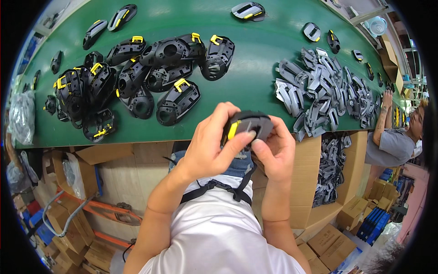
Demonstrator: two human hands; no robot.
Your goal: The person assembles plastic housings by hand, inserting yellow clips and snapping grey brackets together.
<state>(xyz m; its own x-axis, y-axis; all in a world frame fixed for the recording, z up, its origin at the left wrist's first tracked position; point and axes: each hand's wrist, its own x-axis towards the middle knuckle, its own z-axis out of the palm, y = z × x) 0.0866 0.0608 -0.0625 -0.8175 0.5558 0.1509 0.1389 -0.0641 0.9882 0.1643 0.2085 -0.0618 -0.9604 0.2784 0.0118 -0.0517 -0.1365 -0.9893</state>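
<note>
Both my hands grip one black-and-grey plastic housing [250, 123] with a yellow strip, held up over the table's near edge. My left hand [211, 139] has its fingers behind the housing and its thumb pressed on the front. From the right side my right hand [277, 150] holds the same piece, thumb at its lower edge. Beyond my left hand lies a pile of black housings [175, 102] with yellow clips and round openings. To the right spreads a heap of loose grey plastic parts [326, 86].
The green table [255, 59] carries several separate grey-and-black housings [248, 11] along its far side. Below its right edge stands an open cardboard box [303, 182] of dark parts. A co-worker [392, 141] reaches over the table at the far right. A clear plastic bag [22, 118] lies far left.
</note>
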